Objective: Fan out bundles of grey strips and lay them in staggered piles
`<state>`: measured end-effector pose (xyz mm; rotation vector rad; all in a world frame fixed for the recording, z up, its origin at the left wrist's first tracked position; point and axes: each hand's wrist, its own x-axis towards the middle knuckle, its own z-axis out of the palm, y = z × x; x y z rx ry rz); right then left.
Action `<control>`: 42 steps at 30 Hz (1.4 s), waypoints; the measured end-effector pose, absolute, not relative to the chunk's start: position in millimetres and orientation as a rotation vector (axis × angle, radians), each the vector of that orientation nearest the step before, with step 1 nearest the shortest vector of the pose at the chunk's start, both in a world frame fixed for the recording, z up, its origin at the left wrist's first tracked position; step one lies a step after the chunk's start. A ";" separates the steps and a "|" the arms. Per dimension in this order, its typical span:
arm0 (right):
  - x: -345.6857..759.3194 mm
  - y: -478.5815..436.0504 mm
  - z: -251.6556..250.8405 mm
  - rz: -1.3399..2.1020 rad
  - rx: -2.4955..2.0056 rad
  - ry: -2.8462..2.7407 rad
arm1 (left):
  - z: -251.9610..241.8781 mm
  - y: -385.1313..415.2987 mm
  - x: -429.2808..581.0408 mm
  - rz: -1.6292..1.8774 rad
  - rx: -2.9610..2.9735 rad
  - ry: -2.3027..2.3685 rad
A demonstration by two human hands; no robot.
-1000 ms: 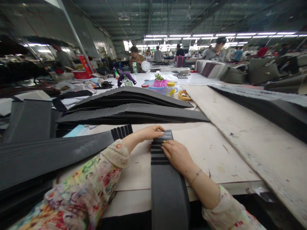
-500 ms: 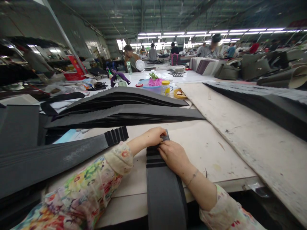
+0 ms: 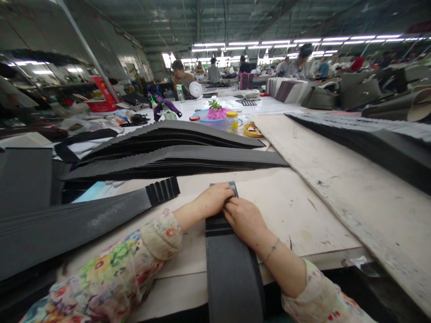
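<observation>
- The pale tabletop (image 3: 286, 211) spreads in front of me, with a long pale board (image 3: 350, 188) slanting across its right side.
- A big grey stack (image 3: 84, 224) lies to my left, black bands at its near-center end.
- Beyond my hands, two fanned stacks of grey strips, the front one (image 3: 188, 154) and the rear one (image 3: 188, 128), lie one behind the other.
- The long grey piece (image 3: 234, 273) I'm working on runs away from me over the table edge, its black-banded far end under my fingers.
- My left hand (image 3: 217, 197) is curled over that end, and my right hand (image 3: 245, 220) bends in against it; with fingertips partly hidden, I can't tell whether either pinches anything.
</observation>
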<state>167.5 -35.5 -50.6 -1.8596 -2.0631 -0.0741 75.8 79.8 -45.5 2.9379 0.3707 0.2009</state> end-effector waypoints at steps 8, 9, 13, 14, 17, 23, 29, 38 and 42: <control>170.9 -33.1 -45.3 -0.111 -1.878 -2.107 | -50.4 93.3 46.4 0.340 2.696 0.507; 171.8 -31.0 -44.6 -0.113 -1.873 -2.119 | -50.8 94.9 40.6 0.352 2.656 0.556; 175.4 -19.6 -43.3 -0.117 -1.846 -2.163 | -56.1 98.3 24.9 0.396 2.524 0.662; 176.2 -16.7 -43.8 -0.125 -1.845 -2.163 | -57.9 98.4 23.6 0.408 2.511 0.662; 178.5 -10.0 -46.7 -0.155 -1.856 -2.146 | -61.7 97.7 23.5 0.442 2.501 0.636; 182.1 -3.5 -52.5 -0.101 -1.815 -2.204 | -57.3 93.6 24.6 0.457 2.545 0.604; 179.4 -3.9 -51.9 -0.067 -1.784 -2.250 | -54.3 87.1 21.9 0.424 2.679 0.554; 175.5 -7.3 -49.3 -0.147 -1.791 -2.297 | -67.8 88.9 9.2 0.528 2.777 0.455; 176.0 -10.1 -49.0 -0.158 -1.792 -2.288 | -68.9 86.7 -1.5 0.569 2.721 0.466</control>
